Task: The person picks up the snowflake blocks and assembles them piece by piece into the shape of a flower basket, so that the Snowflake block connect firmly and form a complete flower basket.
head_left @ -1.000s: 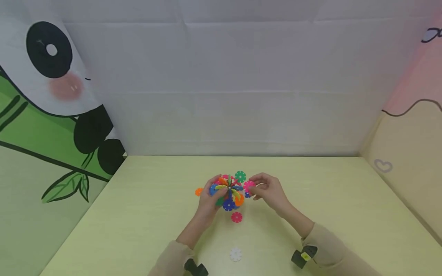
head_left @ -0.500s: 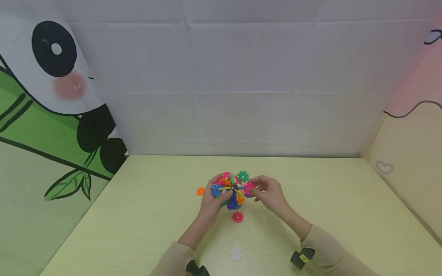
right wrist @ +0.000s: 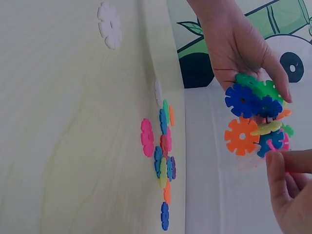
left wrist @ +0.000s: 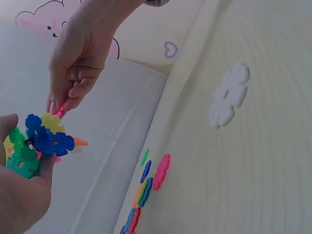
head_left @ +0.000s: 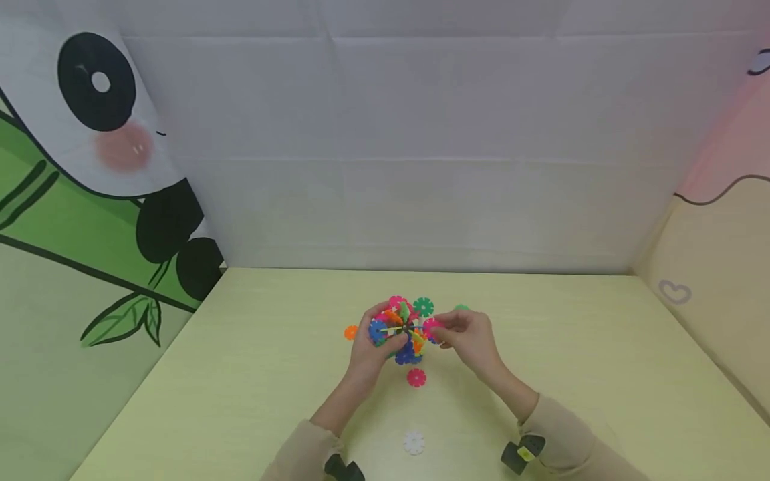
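In the head view my left hand [head_left: 365,351] holds a ball-like cluster of interlocked flower-shaped plastic discs [head_left: 405,355], its thumb across the near side. Blue, green, yellow and orange discs of this cluster show in the left wrist view, where a blue disc [left wrist: 53,143] faces the camera. On the cluster's right side, my right hand [head_left: 472,335] pinches a pink disc [head_left: 430,327] between thumb and fingers. The right wrist view shows that pink disc [right wrist: 276,146] edge-on against the cluster, beside a blue disc; whether their slots are joined I cannot tell.
Loose discs lie on the pale table [head_left: 271,401]: a white one [head_left: 414,442] near the front, a pink one [head_left: 416,377] below the hands, an orange one [head_left: 351,332] to the left. Several more [right wrist: 163,170] lie behind the cluster. A white wall sheet [head_left: 421,167] stands behind.
The cluster has turned slightly in my left hand, and the left thumb has shifted right across it. My right hand still pinches the pink disc, now slightly closer in to the cluster.
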`<state>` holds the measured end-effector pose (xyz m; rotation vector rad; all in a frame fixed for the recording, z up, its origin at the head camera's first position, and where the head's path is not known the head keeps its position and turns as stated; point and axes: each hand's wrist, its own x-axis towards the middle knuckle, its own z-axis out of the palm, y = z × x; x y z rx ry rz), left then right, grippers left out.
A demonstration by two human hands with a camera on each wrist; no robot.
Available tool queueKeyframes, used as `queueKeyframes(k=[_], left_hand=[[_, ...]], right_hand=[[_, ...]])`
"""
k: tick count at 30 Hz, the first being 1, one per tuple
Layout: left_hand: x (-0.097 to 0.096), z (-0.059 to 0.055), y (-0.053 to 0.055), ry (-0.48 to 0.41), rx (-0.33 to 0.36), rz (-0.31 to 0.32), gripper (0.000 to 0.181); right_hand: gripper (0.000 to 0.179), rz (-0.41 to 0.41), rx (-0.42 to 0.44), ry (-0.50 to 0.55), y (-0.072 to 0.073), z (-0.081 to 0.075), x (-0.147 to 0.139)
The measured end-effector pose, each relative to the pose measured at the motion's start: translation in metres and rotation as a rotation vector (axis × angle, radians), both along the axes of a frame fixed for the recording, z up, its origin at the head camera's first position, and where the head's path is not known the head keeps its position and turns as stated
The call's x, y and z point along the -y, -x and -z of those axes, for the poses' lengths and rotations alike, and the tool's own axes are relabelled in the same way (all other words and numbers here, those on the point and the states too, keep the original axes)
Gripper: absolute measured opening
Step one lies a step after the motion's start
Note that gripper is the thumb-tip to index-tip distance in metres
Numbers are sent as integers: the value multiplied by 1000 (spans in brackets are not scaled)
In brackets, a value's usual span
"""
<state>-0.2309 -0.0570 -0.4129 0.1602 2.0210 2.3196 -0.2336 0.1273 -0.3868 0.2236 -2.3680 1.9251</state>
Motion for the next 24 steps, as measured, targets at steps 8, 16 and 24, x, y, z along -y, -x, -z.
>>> queueKeyframes(k=[8,16,24], left_hand=[[-2,-6,-5,62,-43,-9,64],[8,-7,-3,100,-151,13,68],[17,-15,-1,244,-161,286,55]], right_hand=[[20,-11,-7,-7,0,-4,-4],[22,-119,-67,-61,6,-5,-19],[19,-327,-95,-130,14,-5,-27]])
